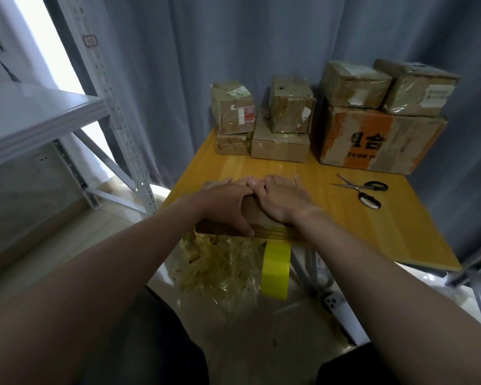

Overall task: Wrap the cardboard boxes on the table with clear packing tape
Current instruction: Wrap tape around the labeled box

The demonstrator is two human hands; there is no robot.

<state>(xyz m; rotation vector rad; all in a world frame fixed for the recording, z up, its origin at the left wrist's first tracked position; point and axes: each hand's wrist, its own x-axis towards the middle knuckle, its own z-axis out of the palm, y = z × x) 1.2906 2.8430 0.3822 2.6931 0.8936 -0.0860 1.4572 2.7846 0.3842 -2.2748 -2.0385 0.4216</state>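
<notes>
two spread hands, our left hand and right hand, press flat on the cardboard box beneath them. the tape roll dangles below our right wrist; its weight may peel or wrinkle the strip if we ease off.

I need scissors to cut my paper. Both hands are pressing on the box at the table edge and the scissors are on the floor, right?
Not quite. The scissors lie on the yellow table, right of the hands, not on the floor; the head view shows this. The left hand and right hand do press on the box at the table edge.
</notes>
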